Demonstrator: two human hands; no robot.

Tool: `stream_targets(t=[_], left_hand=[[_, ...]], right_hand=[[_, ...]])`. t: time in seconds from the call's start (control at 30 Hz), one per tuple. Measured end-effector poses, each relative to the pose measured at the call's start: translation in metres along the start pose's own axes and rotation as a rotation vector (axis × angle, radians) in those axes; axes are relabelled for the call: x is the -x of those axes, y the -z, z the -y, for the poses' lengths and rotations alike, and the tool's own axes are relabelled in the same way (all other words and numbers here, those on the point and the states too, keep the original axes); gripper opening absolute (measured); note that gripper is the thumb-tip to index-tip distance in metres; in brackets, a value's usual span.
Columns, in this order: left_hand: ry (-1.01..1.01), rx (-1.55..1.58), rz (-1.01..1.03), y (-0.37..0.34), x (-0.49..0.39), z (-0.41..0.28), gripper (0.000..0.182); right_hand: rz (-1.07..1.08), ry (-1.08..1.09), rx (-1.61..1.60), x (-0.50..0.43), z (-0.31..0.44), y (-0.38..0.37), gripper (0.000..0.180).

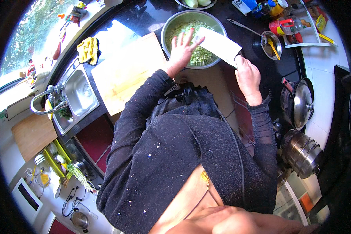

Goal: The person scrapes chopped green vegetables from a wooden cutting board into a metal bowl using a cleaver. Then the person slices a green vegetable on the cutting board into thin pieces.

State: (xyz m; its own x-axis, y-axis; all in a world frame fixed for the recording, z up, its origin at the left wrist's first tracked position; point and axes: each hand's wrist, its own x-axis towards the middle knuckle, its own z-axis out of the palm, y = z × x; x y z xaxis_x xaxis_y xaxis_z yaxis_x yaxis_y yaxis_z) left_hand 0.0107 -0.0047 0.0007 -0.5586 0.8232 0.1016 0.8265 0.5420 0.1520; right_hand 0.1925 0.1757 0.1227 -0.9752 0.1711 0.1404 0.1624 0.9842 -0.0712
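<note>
My right hand [248,76] grips the handle of a broad-bladed kitchen cleaver [219,44]. Its pale, brightly lit blade slants over a large steel bowl [165,35]. Inside the bowl lies a heap of finely chopped pale-green vegetable [203,56]. Spread-fingered, my left hand [182,51] is over the bowl's left side and holds nothing. Its thumb is at the far end of the blade; whether they touch, I cannot tell. Left of the bowl lies a wooden cutting board [131,70], glaring in the window light.
A plate of pale-green vegetables [197,3] stands behind the bowl. To the right are a ladle [242,26], a small steel bowl [276,39] with a yellow brush, bottles and a lidded pan [302,103]. Leftward are a sink [79,87] and yellow cloth [88,49].
</note>
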Motion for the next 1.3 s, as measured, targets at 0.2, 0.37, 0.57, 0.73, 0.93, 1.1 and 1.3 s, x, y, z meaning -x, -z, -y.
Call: stream_targets(t=[0.2,0.37,0.57,0.73,0.93,1.1,1.3], left_hand=[[0.149,-0.003,-0.163,-0.001,-0.018,0.027,0.055],[-0.217,0.296,-0.155,0.027,-0.033,-0.024,0.05],[-0.276,0.083,0.116,0.032,-0.038,-0.022,0.049],[-0.024,0.24,0.127,0.02,-0.062,0.041,0.045],[-0.105,0.214,0.01,-0.001,-0.059,0.061,0.017],[0.046,0.348,0.213,-0.014,-0.07,0.069,0.029],[-0.113,0.334,0.028,-0.017,-0.056,0.066,0.022]], right_hand=[[0.014,0.045,-0.021,0.001,-0.004,0.006,0.036],[0.051,0.139,-0.032,-0.008,-0.003,0.004,0.038],[0.064,0.254,-0.137,-0.015,0.001,0.007,0.038],[0.14,0.298,-0.144,-0.003,0.0,0.021,0.033],[0.202,0.187,-0.261,0.023,-0.003,0.025,0.035],[0.175,-0.079,-0.429,0.05,-0.011,0.01,0.031],[0.11,-0.495,-0.954,0.071,-0.003,-0.019,0.024]])
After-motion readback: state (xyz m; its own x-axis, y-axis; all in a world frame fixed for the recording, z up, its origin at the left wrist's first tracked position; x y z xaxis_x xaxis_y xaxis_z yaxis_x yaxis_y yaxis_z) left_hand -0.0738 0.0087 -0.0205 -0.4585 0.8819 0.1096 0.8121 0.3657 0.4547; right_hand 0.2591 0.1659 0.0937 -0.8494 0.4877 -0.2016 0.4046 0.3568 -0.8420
